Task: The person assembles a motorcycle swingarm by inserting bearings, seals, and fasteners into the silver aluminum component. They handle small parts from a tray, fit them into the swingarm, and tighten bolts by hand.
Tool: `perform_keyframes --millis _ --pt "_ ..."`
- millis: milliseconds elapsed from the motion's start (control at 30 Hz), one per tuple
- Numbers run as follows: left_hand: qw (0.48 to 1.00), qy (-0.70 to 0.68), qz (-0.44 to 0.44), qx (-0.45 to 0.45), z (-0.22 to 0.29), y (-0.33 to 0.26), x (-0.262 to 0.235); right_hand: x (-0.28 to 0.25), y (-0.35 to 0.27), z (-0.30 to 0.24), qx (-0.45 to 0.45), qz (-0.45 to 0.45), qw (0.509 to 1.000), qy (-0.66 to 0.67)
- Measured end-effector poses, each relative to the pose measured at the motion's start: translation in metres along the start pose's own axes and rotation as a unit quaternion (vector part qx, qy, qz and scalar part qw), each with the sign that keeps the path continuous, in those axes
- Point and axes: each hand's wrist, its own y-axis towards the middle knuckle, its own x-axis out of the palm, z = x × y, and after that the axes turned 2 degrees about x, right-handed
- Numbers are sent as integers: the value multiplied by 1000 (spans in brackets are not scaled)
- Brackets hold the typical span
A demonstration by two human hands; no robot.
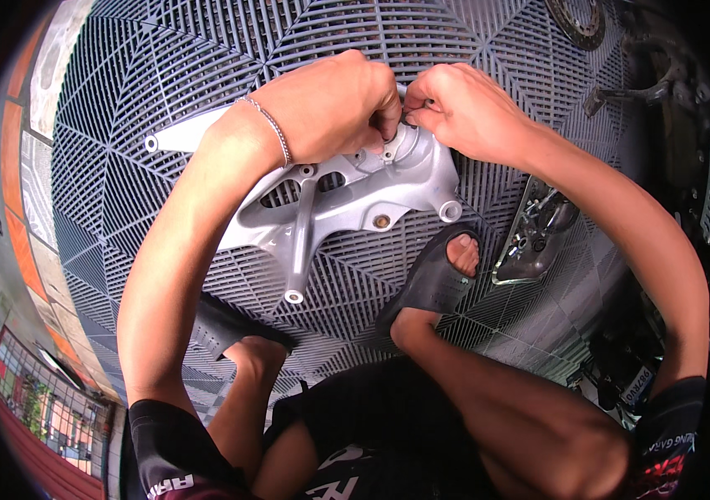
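A silver cast-metal bracket (347, 200) with holes, bosses and a long arm lies flat on the grey grid floor tiles (163, 75). My left hand (334, 104), with a thin bracelet on the wrist, rests on the bracket's upper part, its fingertips pinched at a small hole near the top. My right hand (463, 108) meets it from the right, fingers pinched on a small part at the same spot; the part itself is hidden by the fingers. My feet in black sandals (434, 279) sit just below the bracket.
A second metal casting with dark fittings (534, 233) lies on the floor to the right of my foot. A brake disc (578, 21) and dark machine parts (663, 83) are at the upper right. Orange and white tiles (17, 167) border the grid floor at the left.
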Motion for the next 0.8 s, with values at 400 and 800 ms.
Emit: perform_keyframes --millis 400,800 --pt "995 35 81 50 -6 15 2 -7 -15 3 27 119 992 14" --pt "991 35 116 51 -12 21 4 5 3 16 85 68 993 -45"
